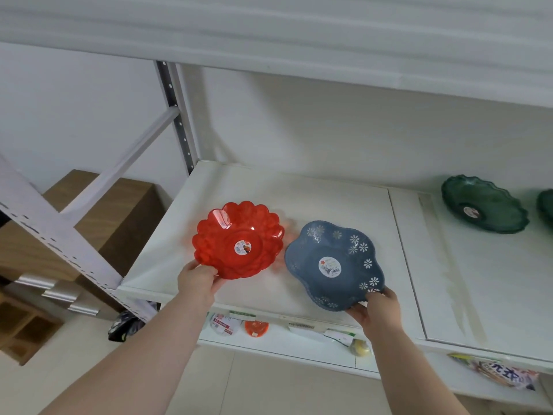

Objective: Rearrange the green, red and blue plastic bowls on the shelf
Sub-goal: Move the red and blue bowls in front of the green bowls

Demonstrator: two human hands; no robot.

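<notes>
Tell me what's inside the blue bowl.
The blue bowl, held at its near rim by the right hand, shows only a round white sticker on its bottom. Nothing else is inside; the hand covers a small part of the rim.

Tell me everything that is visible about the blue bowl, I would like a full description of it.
The blue bowl is dull grey-blue, looks like plastic, and has a wavy, lobed rim. White flower patterns run around its wall, and a round white sticker sits in the middle of its bottom. It holds nothing. It is tilted, its inside facing the camera, over the front part of the white shelf. The right hand grips its near rim. The red bowl lies close on its left; whether they touch is unclear.
</notes>
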